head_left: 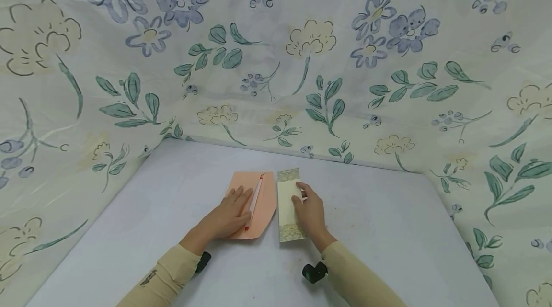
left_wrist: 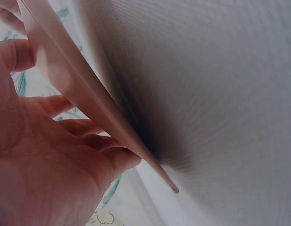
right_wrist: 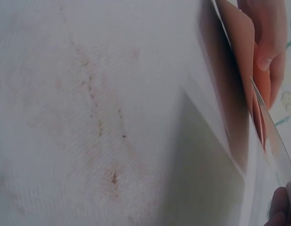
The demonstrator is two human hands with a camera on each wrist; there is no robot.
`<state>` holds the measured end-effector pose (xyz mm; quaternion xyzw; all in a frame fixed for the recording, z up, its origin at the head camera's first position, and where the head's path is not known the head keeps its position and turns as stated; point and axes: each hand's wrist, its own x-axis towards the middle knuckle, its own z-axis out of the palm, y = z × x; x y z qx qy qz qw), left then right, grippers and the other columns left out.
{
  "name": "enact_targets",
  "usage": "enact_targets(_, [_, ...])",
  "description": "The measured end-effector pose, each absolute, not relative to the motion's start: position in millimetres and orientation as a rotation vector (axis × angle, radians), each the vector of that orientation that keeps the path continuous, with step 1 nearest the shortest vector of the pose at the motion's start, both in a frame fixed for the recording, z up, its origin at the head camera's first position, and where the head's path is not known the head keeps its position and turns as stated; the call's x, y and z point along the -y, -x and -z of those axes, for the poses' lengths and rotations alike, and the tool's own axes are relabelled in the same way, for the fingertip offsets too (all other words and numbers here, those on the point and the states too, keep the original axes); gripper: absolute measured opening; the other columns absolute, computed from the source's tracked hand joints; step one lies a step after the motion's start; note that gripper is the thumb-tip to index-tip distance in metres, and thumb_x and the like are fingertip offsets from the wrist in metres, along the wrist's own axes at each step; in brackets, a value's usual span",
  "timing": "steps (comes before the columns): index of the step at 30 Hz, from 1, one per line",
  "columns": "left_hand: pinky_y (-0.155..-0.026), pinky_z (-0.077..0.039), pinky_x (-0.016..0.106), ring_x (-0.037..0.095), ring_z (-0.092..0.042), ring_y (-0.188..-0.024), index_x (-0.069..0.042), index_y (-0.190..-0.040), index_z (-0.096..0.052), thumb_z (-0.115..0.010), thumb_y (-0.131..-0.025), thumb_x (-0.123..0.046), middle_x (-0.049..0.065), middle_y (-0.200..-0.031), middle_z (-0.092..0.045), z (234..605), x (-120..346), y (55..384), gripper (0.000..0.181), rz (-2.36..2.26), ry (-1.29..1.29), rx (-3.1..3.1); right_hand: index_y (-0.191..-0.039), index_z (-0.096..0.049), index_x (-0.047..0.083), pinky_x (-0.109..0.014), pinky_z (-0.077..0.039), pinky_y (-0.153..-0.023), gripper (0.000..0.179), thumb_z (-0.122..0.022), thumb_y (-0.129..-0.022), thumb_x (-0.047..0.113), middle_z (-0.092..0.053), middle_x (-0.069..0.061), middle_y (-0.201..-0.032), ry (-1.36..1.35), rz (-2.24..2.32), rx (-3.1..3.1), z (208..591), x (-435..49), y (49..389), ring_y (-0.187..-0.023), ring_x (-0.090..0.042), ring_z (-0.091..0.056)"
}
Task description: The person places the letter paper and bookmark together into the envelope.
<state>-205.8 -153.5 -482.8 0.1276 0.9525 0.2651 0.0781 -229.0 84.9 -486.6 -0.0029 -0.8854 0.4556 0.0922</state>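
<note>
A peach paper envelope (head_left: 265,209) is held just above the table, its pointed flap side toward the right. My left hand (head_left: 230,211) lies across its face with the fingers extended, the thumb beside a narrow pale slit (head_left: 255,199) with red ends. In the left wrist view, the fingers touch one side of the envelope (left_wrist: 65,70), and a shadowed gap separates it from the table. My right hand (head_left: 311,213) pinches a cream card (head_left: 288,204) with patterned bands at both ends. The card stands right of the envelope, seen edge-on in the right wrist view.
The white tabletop (head_left: 366,230) carries small brownish specks (right_wrist: 114,179). Floral cloth (head_left: 267,67) hangs behind the table and along both sides. Dark wrist-worn devices (head_left: 315,272) sit under the forearms.
</note>
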Motion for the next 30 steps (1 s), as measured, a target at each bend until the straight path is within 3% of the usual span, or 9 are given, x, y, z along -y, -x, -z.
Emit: enact_targets(30, [-0.122,-0.018,0.059,0.046,-0.014,-0.153,-0.003,-0.160,-0.029,-0.052,-0.100,-0.026,0.026,-0.165,-0.021,483,151,206,0.068,-0.759,-0.355,-2.866,-0.136,-0.064,0.008,-0.024,-0.044,-0.059,0.042,-0.069,-0.094,0.011,-0.066,-0.007,-0.099,0.005,-1.367,2.643,485,-65,228,-0.073,-0.012,-0.053])
